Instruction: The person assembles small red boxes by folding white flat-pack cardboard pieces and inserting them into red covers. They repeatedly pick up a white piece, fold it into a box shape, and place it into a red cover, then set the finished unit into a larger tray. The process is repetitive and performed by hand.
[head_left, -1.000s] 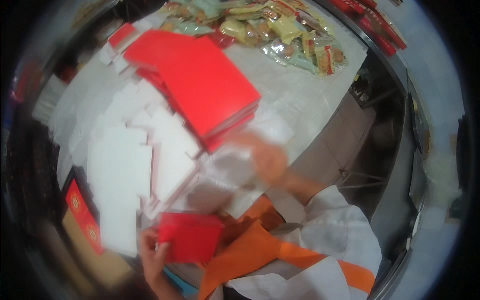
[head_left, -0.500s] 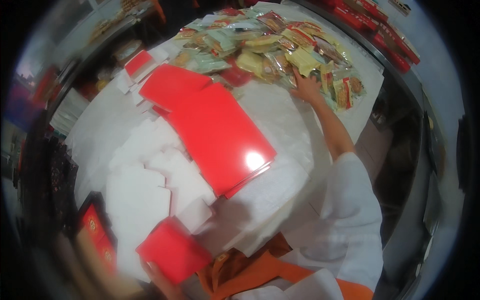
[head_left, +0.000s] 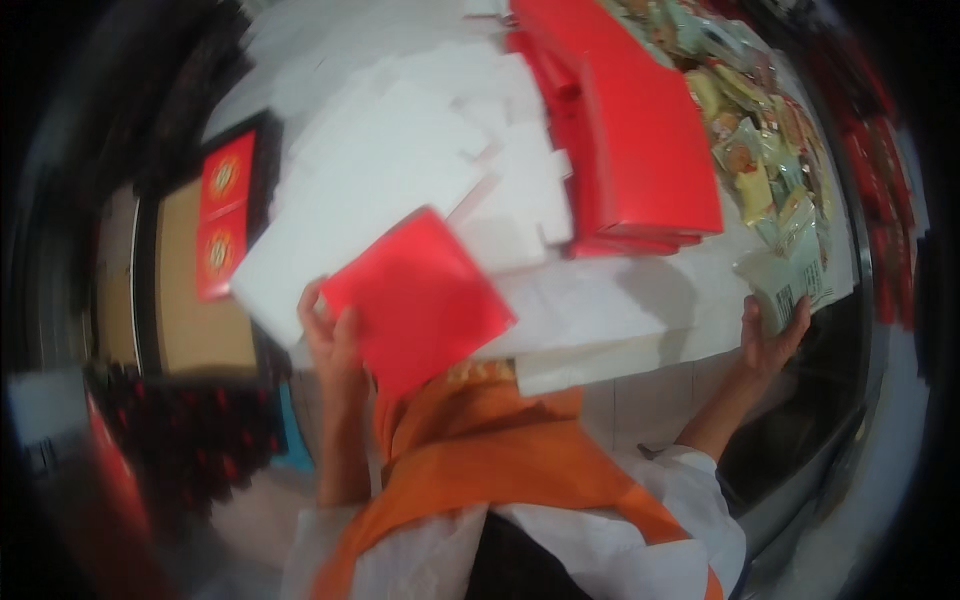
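Note:
My left hand (head_left: 338,335) grips the near left edge of a square red box (head_left: 425,300), thumb on its upper face. The box is tilted above the table's front edge, in front of my body. Over at the right, my right hand (head_left: 768,342) is closed around a pale, clear-wrapped packet (head_left: 772,285) at the table's edge. Just beyond that hand lies a heap of wrapped snack packets (head_left: 760,165) in yellow, pale green and clear film. The picture is slightly blurred, and the box's underside is hidden.
A stack of red folded cartons (head_left: 645,140) stands in the middle of the white-covered table. Left of it are spread white cardboard pieces (head_left: 370,150). At the far left, a dark-rimmed tray (head_left: 150,280) holds red printed boxes (head_left: 222,220).
My right hand has drawn back from the heap toward me and now holds a packet. The view has swung left and down. The red box remains in my left hand.

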